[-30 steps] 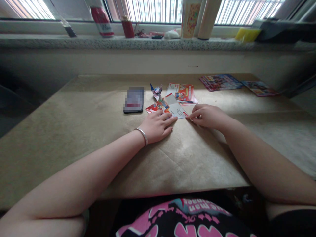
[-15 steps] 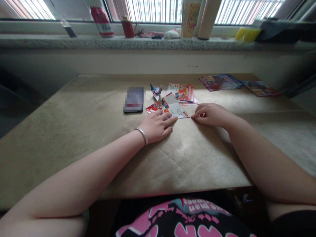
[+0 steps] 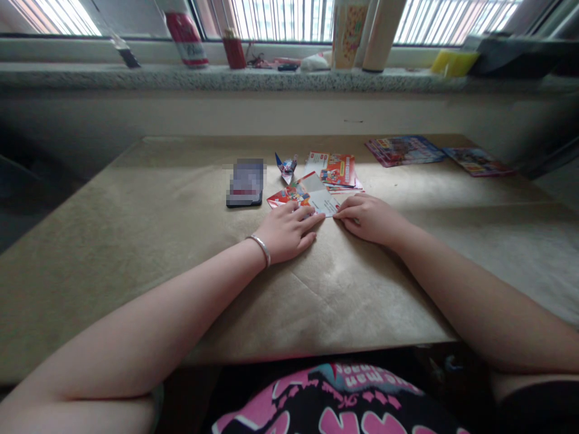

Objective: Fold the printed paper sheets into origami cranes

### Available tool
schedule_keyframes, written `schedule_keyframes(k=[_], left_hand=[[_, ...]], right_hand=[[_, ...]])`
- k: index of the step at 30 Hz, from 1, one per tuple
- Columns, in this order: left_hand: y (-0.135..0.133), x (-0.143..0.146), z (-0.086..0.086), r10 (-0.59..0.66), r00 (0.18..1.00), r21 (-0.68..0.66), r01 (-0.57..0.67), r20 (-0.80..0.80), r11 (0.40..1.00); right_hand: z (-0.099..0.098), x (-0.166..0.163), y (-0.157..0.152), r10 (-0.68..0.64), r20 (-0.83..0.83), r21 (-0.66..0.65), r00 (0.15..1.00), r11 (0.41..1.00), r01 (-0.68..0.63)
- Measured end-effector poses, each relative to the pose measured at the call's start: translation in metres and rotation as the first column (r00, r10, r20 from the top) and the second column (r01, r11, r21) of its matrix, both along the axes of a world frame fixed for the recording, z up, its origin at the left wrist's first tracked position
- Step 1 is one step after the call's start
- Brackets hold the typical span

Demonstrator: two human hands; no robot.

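A folded sheet of printed paper (image 3: pixel 320 196), white and red with colourful figures, lies on the table in a triangle-like shape. My left hand (image 3: pixel 289 232), with a silver bangle at the wrist, rests flat across its near edge, fingers stretched. At the paper's right corner, my right hand (image 3: pixel 364 218) has its thumb and fingertips drawn together on the edge. The fingers partly cover that corner. Just behind stands a small folded paper crane (image 3: pixel 286 167), blue and multicoloured. A few printed paper sheets (image 3: pixel 341 169) lie behind the folded one.
A phone with a blurred screen (image 3: pixel 246 182) lies left of the crane. Two piles of printed cards or leaflets (image 3: pixel 407 149) are at the back right. On the granite windowsill (image 3: pixel 271 78) stand a red can (image 3: pixel 186 37), a red bottle (image 3: pixel 234 51) and a yellow object (image 3: pixel 453 62).
My right hand has moved left from beside the paper's right tip onto its near right edge, now covering that corner. My left hand has stayed in place.
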State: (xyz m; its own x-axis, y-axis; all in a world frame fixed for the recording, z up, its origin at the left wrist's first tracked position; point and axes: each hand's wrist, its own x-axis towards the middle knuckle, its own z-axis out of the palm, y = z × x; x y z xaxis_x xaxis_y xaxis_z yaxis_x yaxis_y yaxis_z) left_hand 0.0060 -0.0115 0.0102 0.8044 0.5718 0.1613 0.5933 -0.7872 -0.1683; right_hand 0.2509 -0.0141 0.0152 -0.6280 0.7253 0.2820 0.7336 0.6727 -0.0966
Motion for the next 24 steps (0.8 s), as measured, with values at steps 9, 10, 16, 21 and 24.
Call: schedule_keyframes(k=[9, 10, 16, 21, 24], left_hand=[[0.000, 0.001, 0.000, 0.000, 1.000, -0.007, 0.000, 0.003, 1.000], [0.000, 0.001, 0.000, -0.001, 1.000, -0.003, 0.001, 0.001, 1.000], [-0.001, 0.001, 0.000, 0.000, 1.000, 0.020, 0.000, -0.005, 1.000], [-0.001, 0.000, 0.001, -0.010, 1.000, 0.018, 0.010, -0.007, 1.000], [-0.001, -0.001, 0.001, -0.013, 1.000, 0.007, 0.013, -0.007, 1.000]], right_hand=[[0.007, -0.012, -0.006, -0.027, 0.216, 0.119, 0.976, 0.993, 0.001], [0.007, -0.013, -0.007, -0.027, 0.222, 0.122, 0.975, 0.992, 0.000], [0.001, -0.017, -0.006, -0.004, 0.168, 0.093, 0.986, 0.996, -0.012], [-0.001, -0.017, -0.006, -0.040, 0.165, 0.075, 0.985, 0.997, 0.028], [0.000, -0.016, -0.007, -0.037, 0.151, 0.074, 0.988, 0.997, 0.026]])
